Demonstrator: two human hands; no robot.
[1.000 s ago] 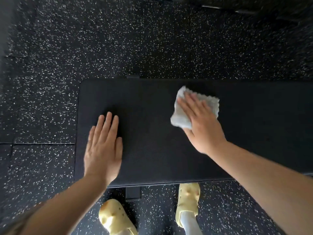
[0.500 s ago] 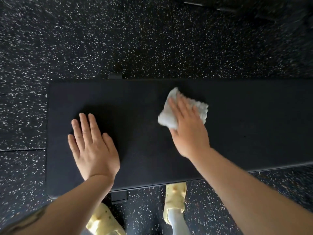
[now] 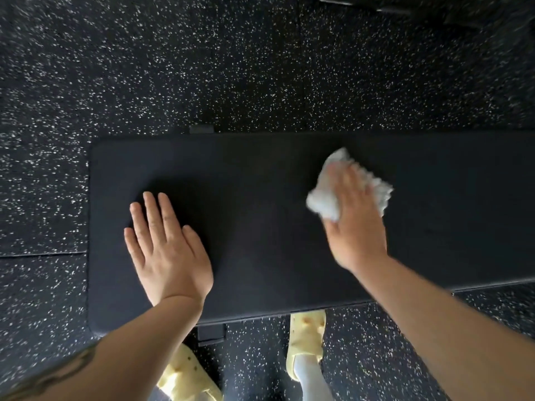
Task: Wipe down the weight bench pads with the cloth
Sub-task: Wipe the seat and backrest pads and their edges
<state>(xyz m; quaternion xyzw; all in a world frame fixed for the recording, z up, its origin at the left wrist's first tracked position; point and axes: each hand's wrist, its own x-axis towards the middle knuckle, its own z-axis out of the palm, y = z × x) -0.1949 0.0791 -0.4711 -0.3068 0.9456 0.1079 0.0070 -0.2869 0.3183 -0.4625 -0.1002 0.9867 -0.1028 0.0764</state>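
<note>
Head view: bench pad, speckled floor.

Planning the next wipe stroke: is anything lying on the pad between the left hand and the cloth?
Nothing: the head view shows only bare black pad between the flat left hand and the cloth.

The right hand with the white cloth now sits farther right on the black bench pad, and it looks blurry. The left hand now sits a bit farther from the pad's left end.
</note>
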